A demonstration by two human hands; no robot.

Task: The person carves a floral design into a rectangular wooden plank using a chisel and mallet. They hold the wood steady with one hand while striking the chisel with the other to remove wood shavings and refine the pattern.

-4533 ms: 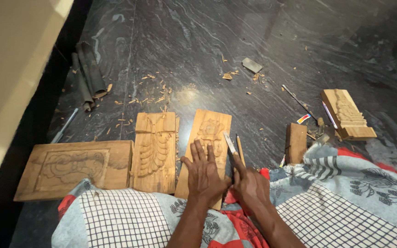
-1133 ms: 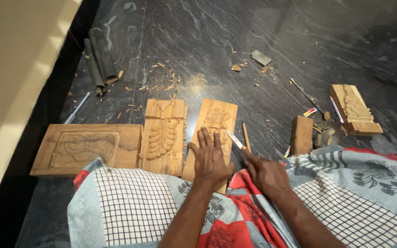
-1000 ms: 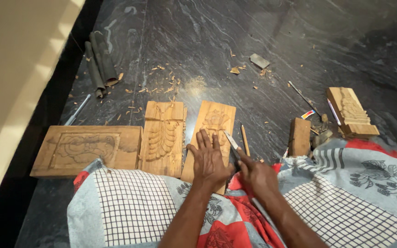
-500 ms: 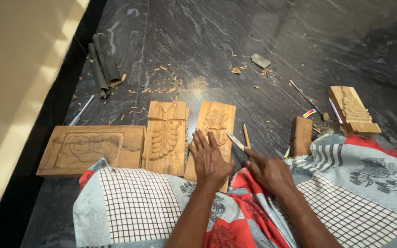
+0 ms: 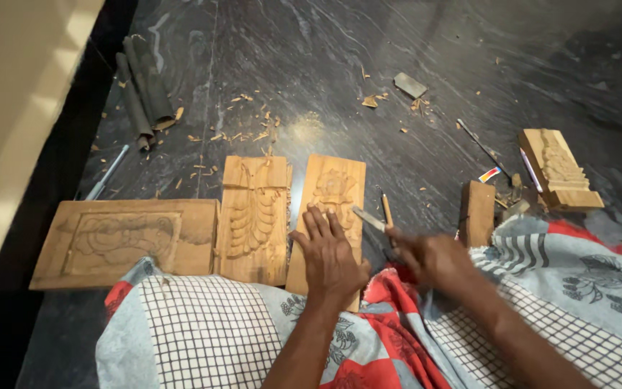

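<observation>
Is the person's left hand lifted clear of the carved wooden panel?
No, the left hand lies flat on the carved wooden panel, while the right hand holds a chisel at the panel's edge.

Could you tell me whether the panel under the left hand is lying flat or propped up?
Flat. The panel lies carved face up on the floor, with the left hand pressed on its near half.

Carved wooden panel (image 5: pixel 336 189) flat on floor, chisel (image 5: pixel 370 219) tip touching.

Tan carved panel (image 5: pixel 329 209), grey-veined black floor (image 5: pixel 311 65), red-and-white checked cloth (image 5: pixel 210 338)
</observation>
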